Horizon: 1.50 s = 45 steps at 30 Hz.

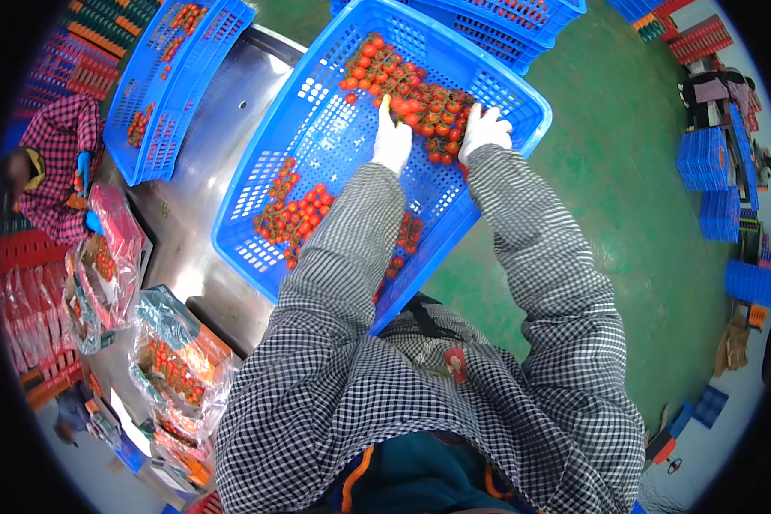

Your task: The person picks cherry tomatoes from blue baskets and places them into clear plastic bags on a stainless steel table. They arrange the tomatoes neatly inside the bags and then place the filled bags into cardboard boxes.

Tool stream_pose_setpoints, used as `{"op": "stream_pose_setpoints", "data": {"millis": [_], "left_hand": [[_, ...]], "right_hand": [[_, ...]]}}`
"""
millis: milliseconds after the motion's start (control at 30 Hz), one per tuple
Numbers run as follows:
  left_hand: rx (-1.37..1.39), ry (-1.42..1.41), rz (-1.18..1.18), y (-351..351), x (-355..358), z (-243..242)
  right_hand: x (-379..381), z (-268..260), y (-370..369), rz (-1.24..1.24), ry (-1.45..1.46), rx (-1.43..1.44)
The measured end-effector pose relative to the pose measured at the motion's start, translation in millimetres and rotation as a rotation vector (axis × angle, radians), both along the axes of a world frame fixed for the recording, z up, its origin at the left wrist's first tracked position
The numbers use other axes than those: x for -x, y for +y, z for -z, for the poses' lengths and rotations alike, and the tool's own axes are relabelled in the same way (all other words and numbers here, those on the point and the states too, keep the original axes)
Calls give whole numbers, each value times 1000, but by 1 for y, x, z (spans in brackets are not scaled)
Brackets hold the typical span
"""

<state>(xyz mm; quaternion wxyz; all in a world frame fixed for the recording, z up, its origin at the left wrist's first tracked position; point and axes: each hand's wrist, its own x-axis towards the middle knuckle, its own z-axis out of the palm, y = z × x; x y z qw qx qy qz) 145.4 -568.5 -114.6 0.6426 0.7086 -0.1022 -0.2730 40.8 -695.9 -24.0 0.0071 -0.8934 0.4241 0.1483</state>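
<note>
A blue perforated plastic crate [334, 138] lies tilted before me, with vine cherry tomatoes inside. My left hand [393, 138], in a white glove, touches the left lower edge of a large heap of red tomatoes [434, 106] at the crate's far end. On the heap's right side, near the crate wall, is my right hand [486, 132], also white-gloved, its fingers against the tomatoes. Whether either hand grips a truss is hidden. A second cluster of tomatoes [292, 215] lies at the crate's lower left. More tomatoes [410, 232] show beside my left sleeve.
A steel table [212, 122] extends left of the crate, bearing another blue crate [160, 103]. Plastic-lined boxes of tomatoes [173, 372] stand at lower left. Beyond the table a co-worker [61, 167] in blue gloves handles tomatoes. Stacked blue crates [507, 32] stand at the far side.
</note>
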Motion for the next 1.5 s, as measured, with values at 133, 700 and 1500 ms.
{"op": "stream_pose_setpoints", "data": {"millis": [133, 700, 1500], "left_hand": [[819, 1019, 180, 90, 12, -21], [1264, 750, 25, 444, 91, -175], [-1183, -545, 4, 874, 175, -78]], "right_hand": [[24, -42, -10, 8, -498, -663], [32, -106, 351, 733, -888, -2822], [-6, -3, 763, -1696, -309, -870]]}}
